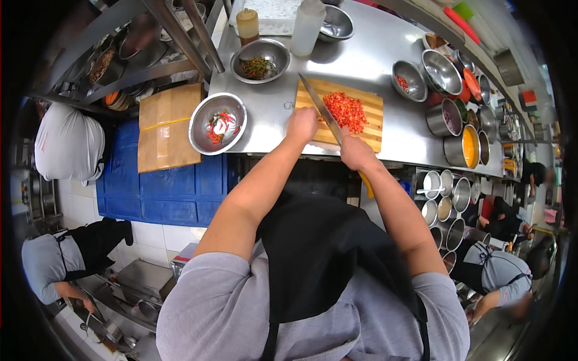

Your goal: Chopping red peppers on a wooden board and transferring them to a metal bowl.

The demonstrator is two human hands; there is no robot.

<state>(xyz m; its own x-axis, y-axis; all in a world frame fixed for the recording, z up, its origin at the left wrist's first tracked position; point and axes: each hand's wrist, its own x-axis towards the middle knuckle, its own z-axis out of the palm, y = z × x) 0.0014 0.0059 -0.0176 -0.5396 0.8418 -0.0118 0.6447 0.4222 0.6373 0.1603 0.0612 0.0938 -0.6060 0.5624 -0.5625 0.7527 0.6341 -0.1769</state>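
Observation:
My right hand [356, 149] is closed around the yellow handle of a large kitchen knife [324, 109], whose blade lies slantwise over a striped wooden cutting board [374, 104]. To the right of the blade is a heap of chopped red chillies [345, 112]. At the board's left edge, my left hand [302, 124] is bent with its fingers curled down beside the blade; whether they hold anything is hidden. Left of it, a metal bowl [197, 124] holds whole red chillies [220, 127]. Behind, another metal bowl [277, 52] contains green stems [256, 67].
A sauce bottle [248, 27] and a translucent squeeze bottle [309, 29] stand at the back. On the right are a bowl with some chopped chilli [417, 85] and several metal pots. A cardboard box [169, 144] lies left on a blue lid [180, 194]. Other people stand at both sides.

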